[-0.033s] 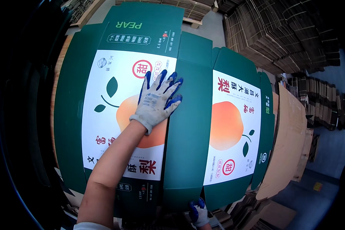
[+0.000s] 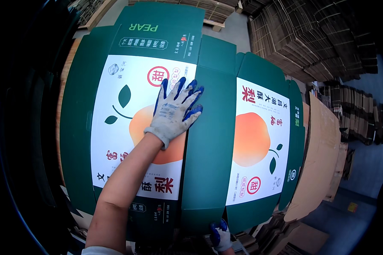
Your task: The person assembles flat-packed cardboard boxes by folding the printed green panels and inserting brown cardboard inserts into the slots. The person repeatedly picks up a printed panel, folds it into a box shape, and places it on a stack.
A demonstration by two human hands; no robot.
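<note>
The flat green cardboard box blank (image 2: 208,140), printed with white panels and an orange fruit picture, lies unfolded on top of a pile of similar flattened cartons directly under the camera. It fills most of the view. One white panel is at the left, a plain green panel is in the middle, and a second white panel is at the right.

The left hand (image 2: 174,111), in a grey knit glove with blue coated fingertips, lies flat on the left white panel, fingers spread wide and pointing away from the person. Its fingertips reach the crease next to the green middle panel. It holds nothing; the open palm seems to press the sheet down so that it stays flat and does not slide on the pile.

The right hand (image 2: 220,236), in the same kind of glove, is at the near edge of the blank, at the bottom of the picture. Its fingers curl over the edge of the green panel, so it seems to grip the cardboard there. Most of this hand is hidden, and I cannot tell how firm the grip is.

Stacks of plain brown flattened cardboard (image 2: 310,38) stand beyond the blank at the upper right, and a brown sheet (image 2: 323,161) lies beside its right edge.
</note>
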